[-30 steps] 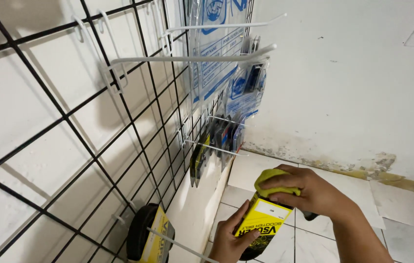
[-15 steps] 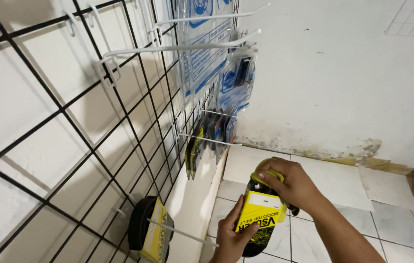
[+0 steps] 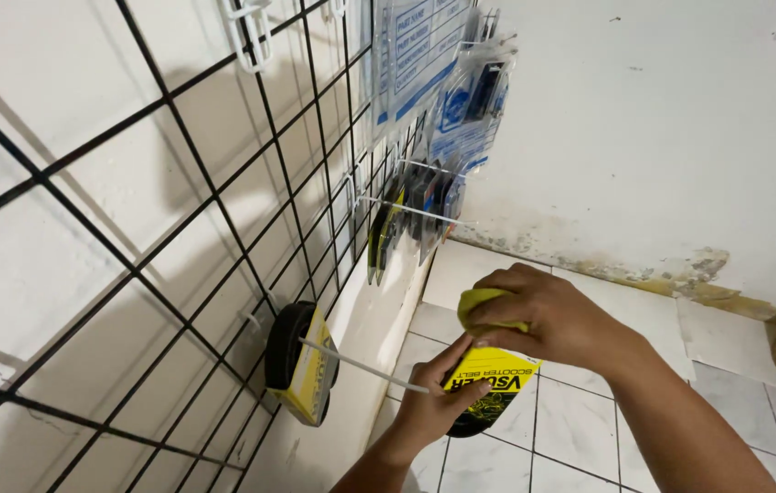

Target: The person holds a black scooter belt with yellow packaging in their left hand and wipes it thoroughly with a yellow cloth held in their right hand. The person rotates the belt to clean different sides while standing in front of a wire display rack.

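Below the black wire grid panel (image 3: pixel 178 228), over the white tiled floor (image 3: pixel 580 429), two hands are working on one packaged scooter belt (image 3: pixel 488 394), a black loop in a yellow card sleeve. It is sitting at about 6 o'clock in the view. At 5 o'clock of the belt's top, the right hand (image 3: pixel 552 319) is closing around a yellow cloth (image 3: pixel 481 306) and pressing it on the upper edge of the package. At 7 o'clock, the left hand (image 3: pixel 438 402) is gripping the left side of the sleeve, fingers curled on it. At 9 o'clock from the hands, a second belt package (image 3: pixel 301 365) is hanging on a white hook (image 3: pixel 360 365) of the grid. At 12 o'clock, clear plastic bags with blue cards (image 3: pixel 443 100) are hanging beside the stained white wall (image 3: pixel 644 146).
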